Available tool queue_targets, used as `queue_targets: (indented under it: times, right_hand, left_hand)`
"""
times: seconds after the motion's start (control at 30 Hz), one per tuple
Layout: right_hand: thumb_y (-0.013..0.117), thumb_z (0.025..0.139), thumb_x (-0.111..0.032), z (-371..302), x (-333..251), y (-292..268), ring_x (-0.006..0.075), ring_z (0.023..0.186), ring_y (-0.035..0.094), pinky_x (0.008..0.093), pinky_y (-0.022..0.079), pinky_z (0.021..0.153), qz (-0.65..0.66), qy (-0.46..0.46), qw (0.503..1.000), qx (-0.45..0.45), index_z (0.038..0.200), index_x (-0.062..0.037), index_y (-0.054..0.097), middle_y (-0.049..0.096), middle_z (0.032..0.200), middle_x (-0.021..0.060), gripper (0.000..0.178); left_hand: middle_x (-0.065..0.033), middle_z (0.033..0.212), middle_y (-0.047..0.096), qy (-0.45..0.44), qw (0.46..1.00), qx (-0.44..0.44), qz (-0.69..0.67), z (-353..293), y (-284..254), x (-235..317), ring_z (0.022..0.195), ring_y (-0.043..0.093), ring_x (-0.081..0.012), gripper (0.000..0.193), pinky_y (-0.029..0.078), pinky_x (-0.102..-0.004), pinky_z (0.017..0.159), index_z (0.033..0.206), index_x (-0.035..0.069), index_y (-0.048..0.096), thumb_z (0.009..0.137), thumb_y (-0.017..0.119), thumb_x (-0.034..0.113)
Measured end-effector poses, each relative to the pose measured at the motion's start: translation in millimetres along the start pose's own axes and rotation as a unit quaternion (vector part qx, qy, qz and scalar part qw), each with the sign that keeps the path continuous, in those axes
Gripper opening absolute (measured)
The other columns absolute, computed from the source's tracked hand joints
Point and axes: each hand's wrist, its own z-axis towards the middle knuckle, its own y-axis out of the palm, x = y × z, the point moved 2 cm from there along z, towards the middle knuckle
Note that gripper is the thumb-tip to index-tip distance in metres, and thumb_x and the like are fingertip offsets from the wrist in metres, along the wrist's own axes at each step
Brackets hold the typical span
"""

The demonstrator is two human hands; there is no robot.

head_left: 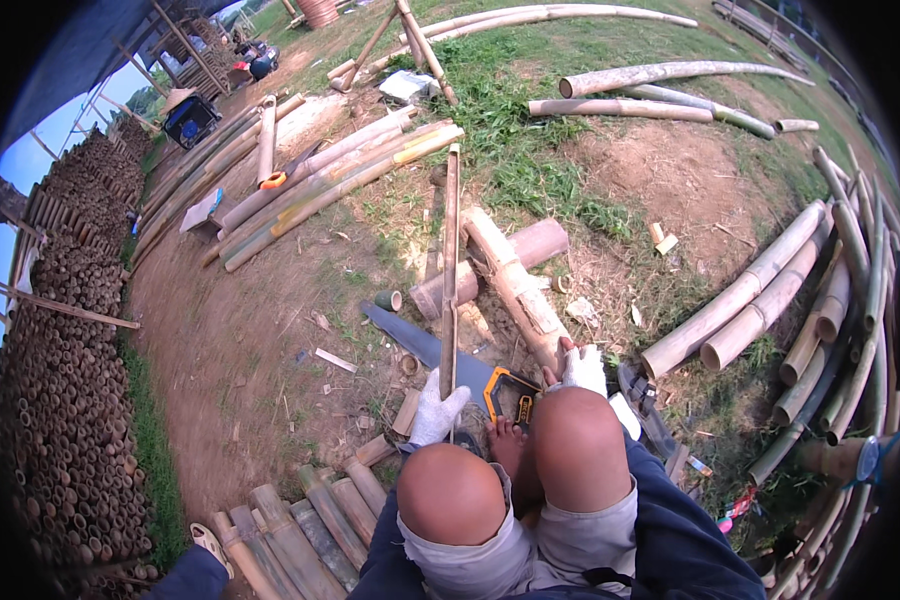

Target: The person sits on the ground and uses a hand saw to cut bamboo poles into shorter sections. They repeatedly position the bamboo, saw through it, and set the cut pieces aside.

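My left hand (pixel 437 408), in a whitish glove, is closed round the lower part of a long, narrow split bamboo strip (pixel 450 240), which stands nearly upright in front of me. My right hand (pixel 580 368), its glove leaving the fingertips bare, grips the near end of a thick, pale bamboo pole (pixel 510 270) with rough, chipped patches. That pole leans across a short, thick bamboo log (pixel 542 243) lying on the ground. Between my hands rests a handsaw (pixel 420 338) with a grey blade and an orange and black handle, close to my bare foot.
Several bamboo poles (pixel 320 185) lie at the far left, with another orange-handled saw (pixel 275 180) on them. More poles (pixel 760 290) are piled on the right. A tall stack of cut bamboo (pixel 60 430) lines the left. Bamboo lengths (pixel 310 520) lie near my left knee.
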Motion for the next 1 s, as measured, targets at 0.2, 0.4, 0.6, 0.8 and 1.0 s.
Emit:
queue_targets:
  times: [0.2,0.4,0.6,0.8,1.0]
  right_hand:
    - [0.083,0.085,-0.039,5,-14,-13,0.0462,0.118,0.058,0.0549,0.049,0.101,0.002,0.039,0.998,-0.047,0.147,-0.0064,0.055,0.061,0.130,0.0267,0.075]
    - [0.081,0.087,-0.042,7,-10,-11,0.0432,0.112,0.057,0.0521,0.048,0.095,0.004,0.043,0.996,-0.084,0.145,-0.0056,0.055,0.060,0.121,0.0258,0.073]
    - [0.073,0.094,-0.048,9,-1,-1,0.0470,0.103,0.060,0.0587,0.050,0.083,0.014,0.019,0.996,-0.089,0.149,-0.0093,0.052,0.059,0.114,0.0241,0.071]
    - [0.053,0.105,-0.036,15,-1,-4,0.0452,0.118,0.059,0.0611,0.051,0.093,0.018,0.057,0.983,-0.176,0.160,-0.0181,0.044,0.052,0.137,0.0252,0.058]
    - [0.054,0.104,-0.039,17,-2,-5,0.0470,0.122,0.057,0.0627,0.049,0.096,0.032,0.073,0.978,-0.193,0.159,-0.0192,0.041,0.050,0.140,0.0251,0.060]
  left_hand:
    - [0.0026,0.075,0.056,0.010,0.999,-0.041,-0.004,62,-9,51,0.055,0.053,-0.0073,0.023,0.044,-0.0253,0.047,0.117,0.010,0.059,0.098,0.069,0.017]
    - [0.0023,0.072,0.056,-0.020,0.994,-0.095,0.046,153,7,117,0.049,0.052,-0.0084,0.021,0.042,-0.0255,0.044,0.111,0.011,0.061,0.097,0.071,0.023]
    - [0.0012,0.069,0.053,0.090,0.979,-0.103,0.151,244,29,182,0.045,0.048,-0.0089,0.011,0.039,-0.0270,0.040,0.098,0.012,0.057,0.094,0.064,0.020]
    - [-0.0053,0.067,0.052,0.060,0.947,-0.051,0.310,336,19,186,0.043,0.054,-0.0201,0.021,0.042,-0.0365,0.037,0.094,0.006,0.060,0.090,0.065,0.026]
    - [-0.0064,0.068,0.049,-0.098,0.971,-0.046,0.211,361,21,108,0.045,0.050,-0.0230,0.029,0.040,-0.0387,0.039,0.094,0.013,0.051,0.095,0.065,0.038]
